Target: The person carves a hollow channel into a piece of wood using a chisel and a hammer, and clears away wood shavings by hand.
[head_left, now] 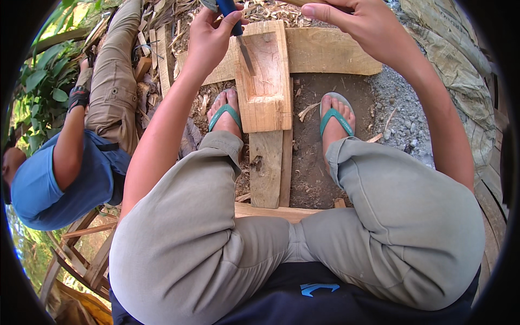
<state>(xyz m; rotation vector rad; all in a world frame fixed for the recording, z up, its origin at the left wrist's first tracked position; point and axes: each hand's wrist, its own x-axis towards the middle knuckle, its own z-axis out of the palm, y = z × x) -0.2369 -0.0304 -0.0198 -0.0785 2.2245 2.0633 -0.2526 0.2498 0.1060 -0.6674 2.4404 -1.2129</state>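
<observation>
Sandalled feet (337, 122) flank the block (265, 115) at upper centre; toes are best kept out of the chisel's line. The block is pale, grained wood, solid at its near end, its hollow (271, 78) rough-floored. The chisel (246, 56) slants into it; a low angle and light, even blows should suit. The left hand (213, 37) grips its blue handle; the right hand (364, 24) curls around a wooden handle (297, 2), cut off by the top edge.
</observation>
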